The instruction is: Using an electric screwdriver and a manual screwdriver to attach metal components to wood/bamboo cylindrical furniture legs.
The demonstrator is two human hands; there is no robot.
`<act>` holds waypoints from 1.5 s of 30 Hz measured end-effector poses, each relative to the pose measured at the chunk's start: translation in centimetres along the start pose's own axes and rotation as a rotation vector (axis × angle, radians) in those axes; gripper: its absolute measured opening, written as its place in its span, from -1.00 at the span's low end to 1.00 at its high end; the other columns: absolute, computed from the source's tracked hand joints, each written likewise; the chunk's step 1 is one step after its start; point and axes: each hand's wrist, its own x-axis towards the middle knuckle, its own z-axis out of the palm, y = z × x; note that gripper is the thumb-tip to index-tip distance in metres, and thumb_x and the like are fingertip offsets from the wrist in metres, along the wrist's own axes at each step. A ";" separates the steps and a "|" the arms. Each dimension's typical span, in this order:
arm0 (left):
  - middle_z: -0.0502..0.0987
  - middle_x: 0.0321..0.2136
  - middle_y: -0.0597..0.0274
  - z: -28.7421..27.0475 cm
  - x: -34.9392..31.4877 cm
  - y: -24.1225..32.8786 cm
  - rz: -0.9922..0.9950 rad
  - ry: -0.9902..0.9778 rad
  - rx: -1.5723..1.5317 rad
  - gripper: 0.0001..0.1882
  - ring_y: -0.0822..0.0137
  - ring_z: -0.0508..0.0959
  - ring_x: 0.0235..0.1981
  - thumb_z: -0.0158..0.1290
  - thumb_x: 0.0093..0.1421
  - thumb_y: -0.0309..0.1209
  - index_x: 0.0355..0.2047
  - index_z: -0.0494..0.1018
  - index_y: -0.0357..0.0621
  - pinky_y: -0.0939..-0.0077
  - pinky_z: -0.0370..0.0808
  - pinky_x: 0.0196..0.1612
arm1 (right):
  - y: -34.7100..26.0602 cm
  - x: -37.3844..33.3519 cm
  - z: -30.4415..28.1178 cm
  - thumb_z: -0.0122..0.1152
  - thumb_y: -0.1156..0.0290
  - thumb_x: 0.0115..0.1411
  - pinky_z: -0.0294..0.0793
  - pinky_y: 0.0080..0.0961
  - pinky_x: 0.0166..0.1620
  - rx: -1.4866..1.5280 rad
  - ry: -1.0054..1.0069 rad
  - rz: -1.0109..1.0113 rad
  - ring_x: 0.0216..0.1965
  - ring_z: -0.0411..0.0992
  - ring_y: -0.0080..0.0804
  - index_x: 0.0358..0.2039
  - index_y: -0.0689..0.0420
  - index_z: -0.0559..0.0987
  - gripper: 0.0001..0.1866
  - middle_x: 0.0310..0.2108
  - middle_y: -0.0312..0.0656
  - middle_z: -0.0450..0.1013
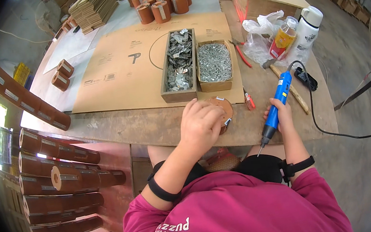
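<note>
My left hand is closed at a short reddish-brown cylinder, its fingers curled over the top at the table's front edge. Small metal plates show on the cylinder's rim; my fingers hide part of its face. Gripped in my right hand is a blue corded electric screwdriver, its bit pointing down toward my lap. Just beyond the cylinder stand a long wooden box of flat metal plates and a cardboard box of screws.
A red-handled screwdriver, hammer, red-handled pliers, drink bottle and white flask lie or stand at right. The black cord runs off right. Stacked brown cylinders fill the left; more stand at the back.
</note>
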 end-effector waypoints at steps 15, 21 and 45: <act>0.28 -0.06 0.05 0.7 -3.1 -1.4 -0.061 -0.127 -0.088 -0.54 -0.07 0.22 0.03 0.20 -0.28 -0.55 -0.28 0.36 -0.22 0.19 0.21 0.05 | 0.1 -0.3 -0.2 0.14 0.30 -0.07 0.46 -0.40 -0.59 -0.002 0.007 0.016 -0.65 0.39 -0.34 -0.34 0.20 0.30 -0.67 -0.58 -0.14 0.32; 0.26 -0.02 0.05 -1.9 -2.7 -2.4 -0.104 -0.286 -0.188 -0.57 -0.04 0.19 0.07 0.14 -0.24 -0.63 -0.26 0.37 -0.22 0.24 0.24 0.05 | 0.1 -0.1 -0.1 0.14 0.30 -0.06 0.47 -0.40 -0.58 -0.005 0.004 0.004 -0.64 0.39 -0.34 -0.34 0.21 0.30 -0.66 -0.58 -0.14 0.32; 0.36 -0.08 0.04 1.0 -5.1 0.1 -0.169 0.046 -0.090 -0.65 -0.07 0.25 0.04 0.19 -0.23 -0.57 -0.33 0.46 -0.19 0.23 0.25 0.01 | 0.0 -0.2 0.1 0.15 0.28 -0.06 0.45 -0.42 -0.57 -0.045 0.039 0.006 -0.63 0.38 -0.35 -0.32 0.21 0.30 -0.64 -0.57 -0.14 0.32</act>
